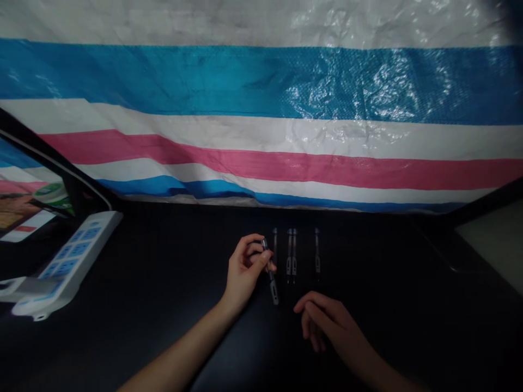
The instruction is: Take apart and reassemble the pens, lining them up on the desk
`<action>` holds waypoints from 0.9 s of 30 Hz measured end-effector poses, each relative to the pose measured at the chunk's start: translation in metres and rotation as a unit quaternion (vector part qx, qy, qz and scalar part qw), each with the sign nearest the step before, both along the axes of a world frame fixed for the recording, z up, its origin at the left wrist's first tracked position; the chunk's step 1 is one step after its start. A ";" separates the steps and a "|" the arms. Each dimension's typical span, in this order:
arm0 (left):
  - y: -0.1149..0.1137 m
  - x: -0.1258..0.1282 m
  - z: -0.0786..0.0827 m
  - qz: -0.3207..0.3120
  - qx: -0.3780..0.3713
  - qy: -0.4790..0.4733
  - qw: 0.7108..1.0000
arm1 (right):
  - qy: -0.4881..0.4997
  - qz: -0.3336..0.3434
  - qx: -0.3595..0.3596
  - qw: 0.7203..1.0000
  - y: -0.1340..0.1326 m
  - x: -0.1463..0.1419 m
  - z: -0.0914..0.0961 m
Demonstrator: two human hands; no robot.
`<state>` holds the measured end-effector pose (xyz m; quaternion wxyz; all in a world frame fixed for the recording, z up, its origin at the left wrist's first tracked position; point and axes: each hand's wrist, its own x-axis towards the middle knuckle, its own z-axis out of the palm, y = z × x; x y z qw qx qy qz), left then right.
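The left hand [245, 269] has its fingers closed around a pen [273, 287] and holds it slanted over the middle of the dark worktop [155, 294]. Whether the tip touches the worktop cannot be told. The right hand [327, 324] rests nearer and to the right, fingers released. More pens [289, 256] lie side by side just right of the held one. A power strip [69, 261] lies at the left.

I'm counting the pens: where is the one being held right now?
Head view, centre of the black table: the dark pen with a silver clip is pinched in the left hand, just left of the loose pens.
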<state>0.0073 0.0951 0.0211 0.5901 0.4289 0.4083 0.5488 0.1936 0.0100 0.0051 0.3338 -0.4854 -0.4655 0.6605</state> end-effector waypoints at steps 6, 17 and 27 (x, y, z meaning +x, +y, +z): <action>0.005 -0.003 0.000 0.008 0.010 0.006 1.000 | -0.015 -0.001 -0.001 1.000 0.001 0.001 0.003; 0.023 -0.015 -0.010 0.059 0.033 0.097 0.993 | -0.017 0.008 -0.001 1.000 0.001 0.002 -0.003; 0.022 -0.018 -0.014 0.053 0.051 0.197 0.978 | -0.018 0.004 0.011 1.000 0.002 0.001 0.000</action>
